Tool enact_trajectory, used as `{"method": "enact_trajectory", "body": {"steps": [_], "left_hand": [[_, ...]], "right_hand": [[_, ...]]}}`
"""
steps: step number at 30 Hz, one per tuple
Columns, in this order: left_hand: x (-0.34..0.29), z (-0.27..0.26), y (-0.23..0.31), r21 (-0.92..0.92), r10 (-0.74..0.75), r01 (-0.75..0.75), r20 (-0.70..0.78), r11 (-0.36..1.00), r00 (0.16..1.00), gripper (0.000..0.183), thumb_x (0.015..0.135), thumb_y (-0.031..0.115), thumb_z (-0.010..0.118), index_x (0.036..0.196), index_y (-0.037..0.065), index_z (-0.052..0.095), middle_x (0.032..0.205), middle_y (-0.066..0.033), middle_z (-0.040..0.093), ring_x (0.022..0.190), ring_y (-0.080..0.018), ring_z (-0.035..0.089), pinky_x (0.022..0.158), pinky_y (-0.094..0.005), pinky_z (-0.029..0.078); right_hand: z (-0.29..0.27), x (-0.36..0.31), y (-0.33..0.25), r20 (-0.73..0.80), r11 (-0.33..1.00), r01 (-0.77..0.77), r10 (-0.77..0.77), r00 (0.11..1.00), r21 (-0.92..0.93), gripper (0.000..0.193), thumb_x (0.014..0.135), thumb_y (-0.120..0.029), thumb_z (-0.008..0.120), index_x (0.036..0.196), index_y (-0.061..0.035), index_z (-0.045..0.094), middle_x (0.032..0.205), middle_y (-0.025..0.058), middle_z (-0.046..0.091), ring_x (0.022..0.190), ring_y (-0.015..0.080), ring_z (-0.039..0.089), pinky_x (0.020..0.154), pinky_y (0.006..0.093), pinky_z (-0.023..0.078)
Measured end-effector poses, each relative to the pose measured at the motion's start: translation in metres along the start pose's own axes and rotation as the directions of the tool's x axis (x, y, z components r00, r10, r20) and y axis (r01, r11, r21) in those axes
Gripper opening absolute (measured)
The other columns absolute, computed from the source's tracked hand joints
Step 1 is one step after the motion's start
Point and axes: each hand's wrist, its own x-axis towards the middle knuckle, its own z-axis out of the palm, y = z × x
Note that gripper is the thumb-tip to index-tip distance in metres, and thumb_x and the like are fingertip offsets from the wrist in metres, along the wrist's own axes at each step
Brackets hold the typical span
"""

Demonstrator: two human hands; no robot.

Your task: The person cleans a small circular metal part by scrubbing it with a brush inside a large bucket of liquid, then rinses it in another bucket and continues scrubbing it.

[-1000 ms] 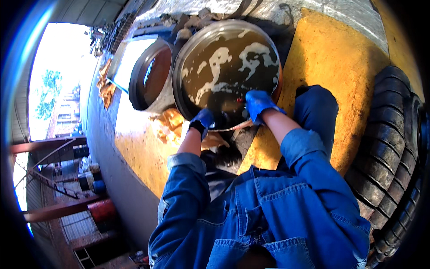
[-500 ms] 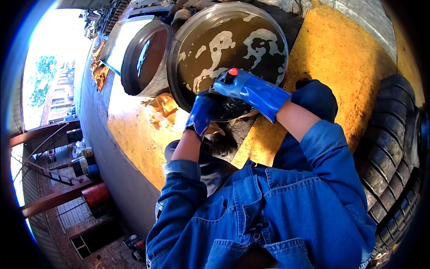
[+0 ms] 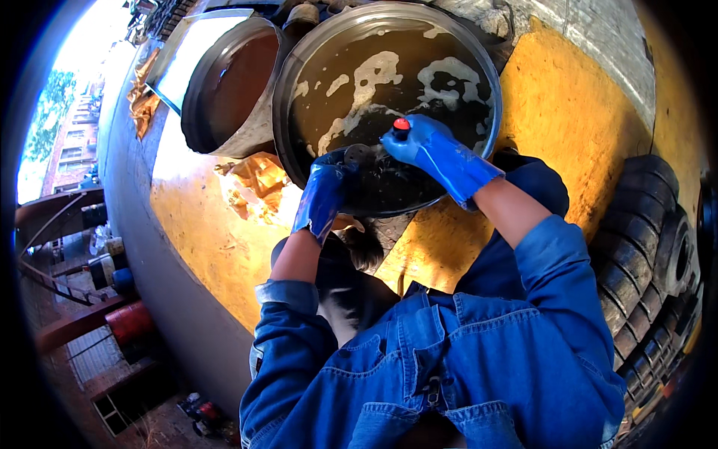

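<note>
Both my hands wear blue rubber gloves and work over a large round tub [image 3: 281,112] of murky brown liquid with pale foam patches. My right hand [image 3: 426,146] is closed around a tool handle with a red end [image 3: 402,125]; the tool's working end cannot be made out. At the tub's near left rim, my left hand [image 3: 327,185] grips a dark metal part with a round grey disc-shaped end [image 3: 359,155]. The rest of that part is mostly hidden by the glove and lost against the dark liquid.
A smaller metal drum [image 3: 254,138] with reddish-brown contents stands left of the tub. Crumpled orange-brown wrapping [image 3: 258,183] lies in front of it. Black ribbed tires or tracks [image 3: 636,239] are stacked at the right. Stained yellow boards [image 3: 576,97] cover the ground.
My right hand has moved slightly right, away from my left, and the round disc end now shows between them. The whole view has shifted a little.
</note>
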Motion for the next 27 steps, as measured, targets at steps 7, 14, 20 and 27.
{"method": "enact_trajectory", "body": {"steps": [7, 14, 20, 27], "left_hand": [[0.037, -0.012, -0.01, -0.122, -0.067, 0.077, 0.08, 0.99, 0.995, 0.039, 0.096, 0.006, 0.069, 0.135, 0.0, 0.064, 0.114, -0.0116, 0.075, 0.085, -0.0162, 0.068, 0.071, -0.0271, 0.054], [0.06, -0.012, -0.043, -0.264, -0.063, 0.125, 0.232, 0.956, 0.971, 0.039, 0.099, 0.02, 0.069, 0.135, 0.006, 0.065, 0.119, -0.0109, 0.074, 0.088, -0.0202, 0.067, 0.079, -0.0305, 0.055], [0.043, 0.016, -0.011, -0.455, -0.258, 0.25, 0.047, 0.855, 0.965, 0.043, 0.106, 0.032, 0.057, 0.137, 0.003, 0.061, 0.129, -0.0137, 0.068, 0.12, -0.0229, 0.062, 0.1, -0.0369, 0.052], [0.047, -0.004, -0.021, -0.379, -0.034, 0.108, 0.197, 0.919, 0.98, 0.034, 0.105, 0.019, 0.054, 0.131, -0.001, 0.064, 0.124, -0.0137, 0.071, 0.113, -0.0236, 0.067, 0.104, -0.0379, 0.053]], "right_hand": [[-0.002, 0.027, 0.038, -0.012, 0.975, -0.04, 0.039, 0.999, -0.217, 0.036, 0.084, -0.042, 0.068, 0.095, -0.009, 0.076, 0.093, 0.0161, 0.076, 0.09, 0.0386, 0.072, 0.082, 0.0436, 0.056], [-0.01, 0.043, 0.008, 0.06, 0.953, 0.088, -0.11, 0.992, 0.288, 0.027, 0.09, -0.032, 0.069, 0.096, -0.006, 0.076, 0.089, 0.0125, 0.076, 0.078, 0.023, 0.07, 0.077, 0.0375, 0.055], [0.033, 0.043, 0.013, -0.046, 0.892, 0.309, -0.312, 0.949, 0.331, 0.023, 0.086, -0.03, 0.075, 0.1, -0.011, 0.079, 0.096, 0.0138, 0.076, 0.088, 0.0315, 0.074, 0.08, 0.0376, 0.058], [0.017, 0.01, -0.003, 0.06, 0.831, 0.537, -0.549, 0.834, 0.146, 0.019, 0.085, -0.027, 0.077, 0.1, -0.0149, 0.08, 0.097, 0.0117, 0.077, 0.088, 0.0329, 0.074, 0.08, 0.0391, 0.06]]}}
